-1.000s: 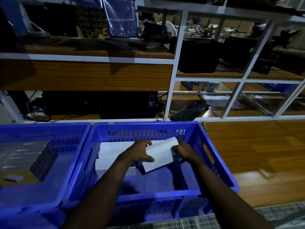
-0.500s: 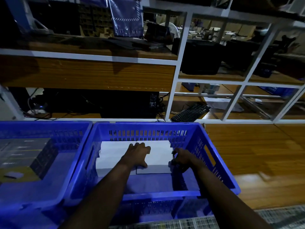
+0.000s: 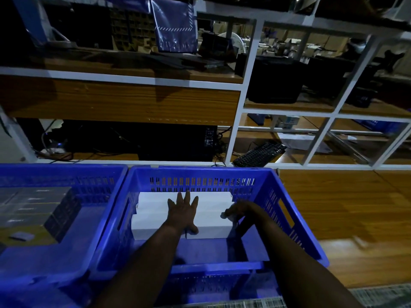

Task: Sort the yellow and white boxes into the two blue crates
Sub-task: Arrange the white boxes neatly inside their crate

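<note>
Left hand has spread flat atop the white boxes.

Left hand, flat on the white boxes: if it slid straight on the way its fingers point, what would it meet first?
Probably the slotted far wall of the blue crate. The left hand lies on the white boxes, fingertips near their far edge; any gap behind them is hard to judge.

Both arms extended forward; left hand flat, fingers spread; right hand fingers curled.

white boxes packing right crate far end, nearer floor open
</note>
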### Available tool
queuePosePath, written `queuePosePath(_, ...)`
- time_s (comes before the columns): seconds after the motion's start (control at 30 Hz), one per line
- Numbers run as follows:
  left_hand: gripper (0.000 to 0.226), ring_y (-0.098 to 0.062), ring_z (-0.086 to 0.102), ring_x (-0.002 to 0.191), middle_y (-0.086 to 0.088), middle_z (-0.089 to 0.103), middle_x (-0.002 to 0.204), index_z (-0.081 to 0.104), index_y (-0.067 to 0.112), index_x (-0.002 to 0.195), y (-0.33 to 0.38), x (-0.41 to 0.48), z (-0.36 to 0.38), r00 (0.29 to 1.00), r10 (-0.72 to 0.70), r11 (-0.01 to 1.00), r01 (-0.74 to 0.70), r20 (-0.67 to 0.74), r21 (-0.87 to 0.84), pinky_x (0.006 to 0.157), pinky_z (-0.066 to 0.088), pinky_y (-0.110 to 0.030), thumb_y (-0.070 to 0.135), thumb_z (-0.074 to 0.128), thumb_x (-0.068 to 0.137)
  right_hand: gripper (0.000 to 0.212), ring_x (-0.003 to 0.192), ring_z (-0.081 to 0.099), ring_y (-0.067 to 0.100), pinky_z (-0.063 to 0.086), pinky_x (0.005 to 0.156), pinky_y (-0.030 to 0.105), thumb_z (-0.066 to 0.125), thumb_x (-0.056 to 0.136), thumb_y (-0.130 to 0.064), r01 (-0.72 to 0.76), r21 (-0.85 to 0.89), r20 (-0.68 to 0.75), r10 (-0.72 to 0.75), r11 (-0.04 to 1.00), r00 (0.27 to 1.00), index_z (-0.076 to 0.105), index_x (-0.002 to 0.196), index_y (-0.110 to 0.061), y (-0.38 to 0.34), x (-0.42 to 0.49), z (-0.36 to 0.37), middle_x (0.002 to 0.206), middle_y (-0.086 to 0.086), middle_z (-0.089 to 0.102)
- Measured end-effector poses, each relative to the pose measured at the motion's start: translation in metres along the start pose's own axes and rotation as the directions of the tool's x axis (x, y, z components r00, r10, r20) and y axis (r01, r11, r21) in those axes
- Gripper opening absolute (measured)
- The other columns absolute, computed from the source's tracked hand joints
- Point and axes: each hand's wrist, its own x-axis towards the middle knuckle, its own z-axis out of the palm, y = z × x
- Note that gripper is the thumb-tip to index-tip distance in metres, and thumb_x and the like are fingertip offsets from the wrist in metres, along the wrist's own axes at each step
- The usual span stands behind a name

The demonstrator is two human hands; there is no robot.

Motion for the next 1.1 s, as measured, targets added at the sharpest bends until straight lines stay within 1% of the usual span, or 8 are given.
queuePosePath(0.13, 0.121, -0.044, -0.009, 0.147, -0.017, -0.019, 0.16, -0.006, 0.017, 0.155, 0.0, 0.001, 0.0, 1.0, 0.0, 1.0, 0.0, 0.019, -0.006, 0.113, 0.01, -0.067, 0.048, 0.078, 0.074, 0.041, 0.075, 0.067, 0.02, 0.059, 0.074, 0.036, 0.089, 0.056, -0.026, 0.015, 0.012, 0.032, -0.016, 1.0, 0.999, 0.064, 0.085, -0.01, 0.016, 0.006, 0.004, 0.066, -0.001, 0.072)
queuePosePath(0.23, 0.121, -0.044, -0.008, 0.147, -0.017, -0.018, 0.161, -0.006, 0.018, 0.155, 0.0, 0.002, 0.001, 1.0, -0.005, 1.0, 0.005, 0.025, 0.014, 0.112, 0.012, -0.068, 0.047, 0.079, 0.074, 0.101, 0.119, 0.052, 0.036, 0.049, 0.091, 0.042, 0.092, 0.059, -0.032, 0.019, -0.266, -0.005, -0.021, 0.964, 1.0, 0.039, 0.141, -0.008, 0.005, 0.023, 0.0, 0.133, 0.015, 0.055)
queuePosePath(0.3, 0.122, -0.045, -0.008, 0.147, -0.017, -0.017, 0.161, -0.006, 0.018, 0.155, 0.0, 0.002, 0.002, 1.0, -0.006, 1.0, 0.005, 0.017, 0.018, 0.112, 0.013, -0.069, 0.047, 0.079, 0.073, 0.118, 0.131, 0.04, 0.039, 0.047, 0.094, 0.045, 0.091, 0.062, -0.029, 0.025, -0.263, -0.029, -0.034, 0.964, 0.999, 0.016, 0.152, -0.014, 0.0, 0.024, -0.003, 0.149, 0.016, 0.036)
queuePosePath(0.57, 0.129, -0.047, -0.007, 0.146, -0.018, -0.017, 0.161, -0.009, 0.015, 0.155, 0.004, 0.001, 0.001, 0.999, -0.023, 0.999, 0.022, 0.025, 0.026, 0.112, 0.014, -0.069, 0.036, 0.085, 0.069, 0.097, 0.127, 0.047, 0.028, 0.039, 0.092, 0.027, 0.082, 0.075, -0.009, 0.128, -0.348, 0.038, -0.122, 0.929, 0.992, 0.019, 0.148, -0.005, 0.008, 0.019, 0.003, 0.132, 0.007, 0.052)
queuePosePath(0.73, 0.128, -0.056, 0.0, 0.143, -0.026, -0.015, 0.158, -0.013, 0.021, 0.154, 0.001, -0.009, 0.005, 0.999, -0.037, 0.991, 0.039, -0.014, 0.125, 0.102, 0.026, -0.074, 0.023, 0.085, 0.071, 0.136, 0.085, 0.056, 0.018, 0.049, 0.074, 0.032, 0.098, 0.038, -0.028, 0.155, -0.343, 0.039, -0.151, 0.927, 0.988, 0.019, 0.147, -0.011, 0.015, 0.037, 0.001, 0.094, 0.0, 0.058)
queuePosePath(0.8, 0.11, -0.058, 0.0, 0.142, -0.028, -0.014, 0.158, -0.012, 0.025, 0.154, 0.001, -0.012, 0.005, 0.998, -0.061, 0.992, 0.065, -0.034, 0.107, 0.099, 0.028, -0.075, 0.008, 0.071, 0.084, 0.131, 0.096, 0.056, 0.018, 0.05, 0.08, 0.03, 0.097, 0.048, -0.025, 0.163, -0.371, 0.052, -0.155, 0.914, 0.986, 0.013, 0.147, -0.011, 0.018, 0.044, 0.005, 0.107, -0.001, 0.056)
queuePosePath(0.9, 0.098, -0.057, -0.002, 0.142, -0.027, -0.013, 0.158, -0.011, 0.029, 0.154, 0.003, -0.012, 0.004, 0.995, -0.084, 0.993, 0.088, -0.054, 0.081, 0.1, 0.026, -0.077, -0.004, 0.055, 0.09, 0.164, 0.132, 0.043, 0.028, 0.042, 0.105, 0.048, 0.094, 0.018, -0.06, 0.196, -0.418, 0.066, -0.185, 0.887, 0.98, 0.002, 0.149, -0.025, 0.036, 0.083, 0.007, 0.145, 0.005, 0.042)
queuePosePath(1.1, 0.099, -0.057, 0.0, 0.142, -0.026, -0.011, 0.159, -0.009, 0.03, 0.155, 0.004, -0.011, 0.004, 0.992, -0.097, 0.989, 0.105, -0.075, 0.101, 0.098, 0.026, -0.076, -0.003, 0.057, 0.089, 0.159, 0.133, 0.041, 0.03, 0.04, 0.108, 0.048, 0.095, 0.02, -0.05, 0.188, -0.403, 0.037, -0.189, 0.896, 0.981, 0.001, 0.147, -0.027, 0.03, 0.066, 0.013, 0.143, 0.006, 0.043)
